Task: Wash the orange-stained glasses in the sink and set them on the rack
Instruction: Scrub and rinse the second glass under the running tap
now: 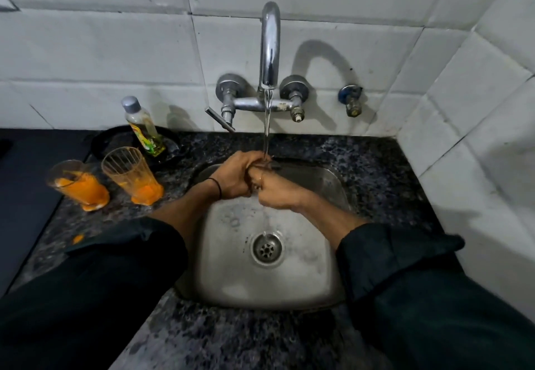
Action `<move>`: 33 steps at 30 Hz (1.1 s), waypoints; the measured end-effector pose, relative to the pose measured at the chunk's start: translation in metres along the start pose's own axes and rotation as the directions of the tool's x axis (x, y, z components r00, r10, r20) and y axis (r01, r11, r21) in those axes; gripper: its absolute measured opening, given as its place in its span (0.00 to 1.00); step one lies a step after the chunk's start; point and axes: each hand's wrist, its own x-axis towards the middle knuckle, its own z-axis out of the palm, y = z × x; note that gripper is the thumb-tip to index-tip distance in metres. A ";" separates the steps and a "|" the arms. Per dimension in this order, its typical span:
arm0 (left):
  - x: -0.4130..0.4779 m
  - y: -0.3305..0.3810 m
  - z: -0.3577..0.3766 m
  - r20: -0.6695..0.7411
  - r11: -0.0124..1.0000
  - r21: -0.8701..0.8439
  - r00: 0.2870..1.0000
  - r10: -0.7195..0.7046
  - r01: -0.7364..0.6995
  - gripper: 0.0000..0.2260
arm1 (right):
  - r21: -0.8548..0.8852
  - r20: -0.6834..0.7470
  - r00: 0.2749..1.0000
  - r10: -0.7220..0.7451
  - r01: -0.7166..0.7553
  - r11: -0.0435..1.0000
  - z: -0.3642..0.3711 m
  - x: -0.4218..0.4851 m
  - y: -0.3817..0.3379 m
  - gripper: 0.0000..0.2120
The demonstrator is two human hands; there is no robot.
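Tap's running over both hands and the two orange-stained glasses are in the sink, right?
No. The head view shows the two glasses standing on the counter left of the sink, not in it. The tap does run over the left hand and right hand.

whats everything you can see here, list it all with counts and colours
counter: one, dark speckled
sink: one, steel, set in the counter
glasses: two, clear with orange residue, on the counter left of the sink
soap bottle: one, clear, yellowish liquid, grey cap, behind the glasses
round dish: one, black, by the bottle
tap: one, chrome, on the wall, water running
valve: one, bluish, wall right of the tap
orange blob: one, on the counter's left front
left hand: one, under the stream, black wristband
right hand: one, pressed against the left, fingers curled
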 end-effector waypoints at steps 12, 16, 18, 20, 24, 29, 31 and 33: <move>0.002 -0.004 -0.002 -0.029 0.998 0.027 0.998 -0.061 0.061 0.26 | 0.656 -0.130 0.991 0.028 0.065 0.752 0.002 0.001 0.018 0.26; -0.008 -0.008 -0.013 -0.064 0.969 -0.234 0.993 -0.097 0.079 0.28 | 0.949 -0.224 0.974 0.039 0.210 0.234 0.016 -0.010 0.046 0.14; -0.017 0.001 -0.008 -0.095 0.865 -0.494 0.984 -0.150 0.085 0.30 | 0.960 -0.255 0.954 0.157 0.269 -0.075 0.017 -0.010 0.042 0.09; -0.023 0.018 0.007 -0.094 0.804 -0.586 0.977 -0.190 0.100 0.32 | 0.954 -0.145 0.932 0.333 0.221 -0.205 0.021 0.001 0.035 0.18; -0.024 0.039 0.032 -0.149 0.736 -0.670 0.955 -0.256 0.093 0.27 | 0.923 -0.001 0.871 0.492 0.191 -0.335 0.035 0.020 0.024 0.15; -0.015 0.040 0.040 -0.201 0.777 -0.584 0.885 -0.420 0.236 0.23 | 0.940 0.158 0.832 0.532 0.038 -0.338 0.044 0.013 0.008 0.19; -0.009 0.039 0.035 -0.233 0.719 -0.623 0.804 -0.547 0.309 0.21 | 0.998 0.065 0.766 0.640 -0.052 -0.040 0.046 0.012 -0.001 0.24; -0.006 0.040 0.030 -0.188 0.663 -0.641 0.758 -0.624 0.386 0.26 | 0.963 -0.163 0.692 0.703 -0.043 0.265 0.054 0.014 -0.005 0.31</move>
